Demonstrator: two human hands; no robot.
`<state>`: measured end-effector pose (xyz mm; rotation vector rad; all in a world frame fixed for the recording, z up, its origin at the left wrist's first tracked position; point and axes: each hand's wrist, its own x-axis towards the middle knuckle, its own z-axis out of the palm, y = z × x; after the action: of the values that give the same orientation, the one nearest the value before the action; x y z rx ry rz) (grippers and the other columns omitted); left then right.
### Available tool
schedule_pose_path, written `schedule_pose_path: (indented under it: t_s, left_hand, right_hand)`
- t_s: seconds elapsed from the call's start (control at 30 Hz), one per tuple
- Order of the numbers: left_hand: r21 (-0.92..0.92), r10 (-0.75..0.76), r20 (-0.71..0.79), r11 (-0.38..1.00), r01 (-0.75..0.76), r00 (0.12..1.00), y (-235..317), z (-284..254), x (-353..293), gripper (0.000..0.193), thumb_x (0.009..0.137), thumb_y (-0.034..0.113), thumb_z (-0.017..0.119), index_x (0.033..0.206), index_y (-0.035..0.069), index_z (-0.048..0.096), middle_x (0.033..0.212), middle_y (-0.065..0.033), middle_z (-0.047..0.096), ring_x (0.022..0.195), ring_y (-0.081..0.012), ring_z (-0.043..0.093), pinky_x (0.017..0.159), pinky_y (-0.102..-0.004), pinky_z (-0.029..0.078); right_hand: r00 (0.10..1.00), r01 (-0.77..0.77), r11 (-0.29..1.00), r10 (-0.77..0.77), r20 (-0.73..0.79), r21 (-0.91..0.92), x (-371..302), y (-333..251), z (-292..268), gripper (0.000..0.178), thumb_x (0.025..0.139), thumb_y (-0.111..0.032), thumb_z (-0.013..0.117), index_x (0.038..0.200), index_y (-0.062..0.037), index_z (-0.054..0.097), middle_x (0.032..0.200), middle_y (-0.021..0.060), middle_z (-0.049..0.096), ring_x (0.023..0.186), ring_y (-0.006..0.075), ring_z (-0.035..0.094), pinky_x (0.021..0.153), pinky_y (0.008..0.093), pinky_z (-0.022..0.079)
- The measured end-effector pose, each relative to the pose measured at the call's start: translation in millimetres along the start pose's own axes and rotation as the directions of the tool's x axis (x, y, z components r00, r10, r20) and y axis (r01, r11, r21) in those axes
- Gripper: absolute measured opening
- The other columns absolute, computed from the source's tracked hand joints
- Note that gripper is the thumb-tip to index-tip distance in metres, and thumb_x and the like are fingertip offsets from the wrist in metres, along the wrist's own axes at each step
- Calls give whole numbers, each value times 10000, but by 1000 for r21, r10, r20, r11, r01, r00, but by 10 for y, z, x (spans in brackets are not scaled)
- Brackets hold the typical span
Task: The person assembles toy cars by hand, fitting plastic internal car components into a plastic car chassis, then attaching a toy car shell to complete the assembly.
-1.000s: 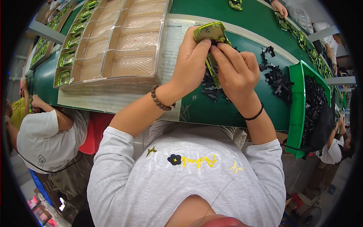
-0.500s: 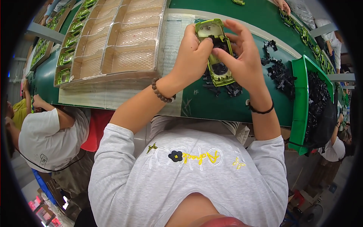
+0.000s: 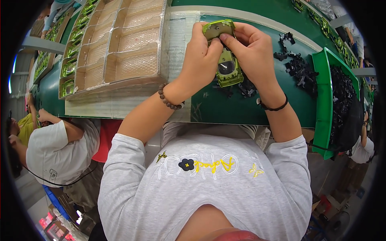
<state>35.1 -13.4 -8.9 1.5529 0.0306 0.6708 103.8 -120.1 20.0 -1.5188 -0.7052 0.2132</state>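
"Yellow-green plastic formed the car-shaped shell [image 3: 230,71]. State its position."

"It was located between the left grip [image 3: 200,55] and the right grip [image 3: 258,50], above the dark green tabletop [image 3: 229,110]."

"Specify the state of each grip."

"Both were closed on the shell: the left grip held its left side, the right grip its right side. Both thumbs bore on the middle section, tips close together; whether they touched could not be told."

"Identify the items to the right."

"Black parts [image 3: 300,71] lay in loose clusters near the right grip. Farther right stood a green bin [image 3: 323,108] filled with similar parts."

"And to the left?"

"Beside the left grip, a divided tray [image 3: 132,65] rested on a pale sheet [image 3: 120,110]. Green shells [image 3: 68,86] occupied its column farthest from that grip."
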Motion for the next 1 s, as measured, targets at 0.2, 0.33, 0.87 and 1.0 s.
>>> schedule_pose_path:
  t_s: [0.2,0.33,0.87,1.0]
  left_hand:
    - [-360,-221,44,906,222,974,73,-78,68,229,858,-3,436,1087,-8,434,937,-127,605,788,-146,599,646,-272,504]
    - [-434,-370,47,829,353,928,118,-192,166,255,849,9,416,1098,-7,468,957,-192,632,820,-239,642,694,-357,559]
    - [-366,-452,95,813,454,887,143,-163,125,250,848,39,395,1065,-6,509,936,-180,642,822,-207,640,696,-327,549]
    - [-377,-440,114,810,449,891,158,-160,118,255,841,36,404,1070,-3,509,931,-169,641,830,-204,641,706,-330,549]
  right_hand:
    - [996,87,954,-85,17,-285,-110,-172,-298,237,780,-105,678,982,16,647,812,100,682,726,137,648,673,242,502]
    - [980,60,753,81,183,-655,-658,-322,-612,201,749,-120,682,926,-32,649,798,99,665,727,227,638,652,300,493]
    - [960,96,671,132,246,-736,-762,-90,-480,196,727,-73,662,911,-19,623,794,128,628,731,282,611,643,329,484]
    - [958,-23,784,195,212,-620,-663,-164,-559,211,763,-38,646,969,10,634,816,117,644,707,231,620,639,286,483]
